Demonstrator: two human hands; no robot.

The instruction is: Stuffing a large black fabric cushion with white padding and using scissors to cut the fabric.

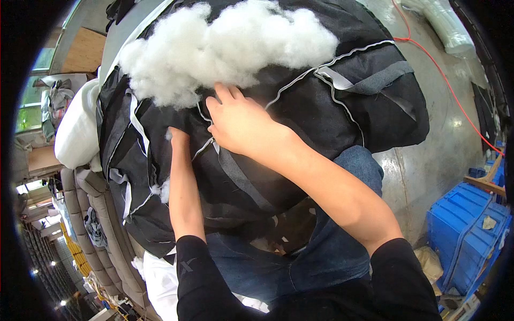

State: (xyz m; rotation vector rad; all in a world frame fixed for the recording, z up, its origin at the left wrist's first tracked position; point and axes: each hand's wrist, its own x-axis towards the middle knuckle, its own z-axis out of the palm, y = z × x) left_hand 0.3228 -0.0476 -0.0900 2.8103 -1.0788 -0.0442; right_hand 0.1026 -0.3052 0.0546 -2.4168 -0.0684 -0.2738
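A large black fabric cover with white zipper edges and grey strips lies across my lap. On its far part rests a big heap of white fluffy fibre stuffing. My left hand is sunk into an opening in the cover up to the wrist, so its fingers are hidden. Small tufts of the stuffing cling beside that wrist and forearm. My right hand lies on the cover at the near edge of the heap, beside a zipper edge. Its fingers are apart, with the tips against the stuffing.
To the left stand a white rounded bundle and a grey-brown padded sofa part. A blue plastic bin is at the right. An orange-red cable runs over the grey floor, near a clear-wrapped roll.
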